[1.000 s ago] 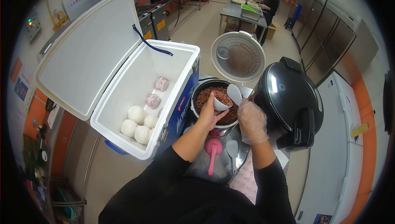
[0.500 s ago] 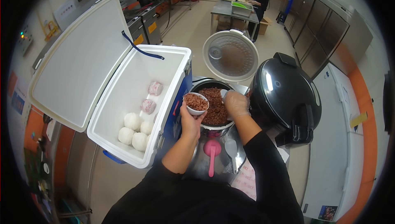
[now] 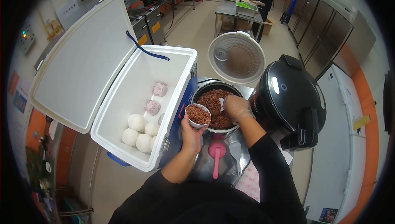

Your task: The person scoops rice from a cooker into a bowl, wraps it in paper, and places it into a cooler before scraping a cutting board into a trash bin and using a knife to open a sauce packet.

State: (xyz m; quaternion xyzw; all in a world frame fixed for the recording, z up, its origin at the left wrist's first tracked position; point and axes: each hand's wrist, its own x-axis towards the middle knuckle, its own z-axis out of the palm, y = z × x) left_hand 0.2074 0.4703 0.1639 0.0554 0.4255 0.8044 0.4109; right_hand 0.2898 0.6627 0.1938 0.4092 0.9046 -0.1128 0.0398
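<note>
My left hand (image 3: 191,135) holds a small white bowl (image 3: 198,122) filled with reddish-brown rice, at the front left rim of an open rice cooker (image 3: 222,131). Inside the cooker lies more of the brown rice (image 3: 214,99). My right hand (image 3: 238,108), in a clear plastic glove, is closed on a white scoop (image 3: 222,104) whose blade is down at the rice; its handle is hidden by the fingers. In front of the cooker, a pink ladle (image 3: 217,154) and a white paddle (image 3: 236,151) lie on the metal surface.
A white-lined cooler (image 3: 123,96) with wrapped white balls (image 3: 136,122) and pinkish ones (image 3: 159,89) stands open at left. A closed black cooker (image 3: 294,92) stands at right. Behind the pot is a raised round lid (image 3: 237,55). A person (image 3: 265,2) stands at a far table (image 3: 228,8).
The view has shifted slightly. My right hand has moved toward me over the pot, with the scoop lower in the rice. My left hand still holds the bowl, now slightly lower.
</note>
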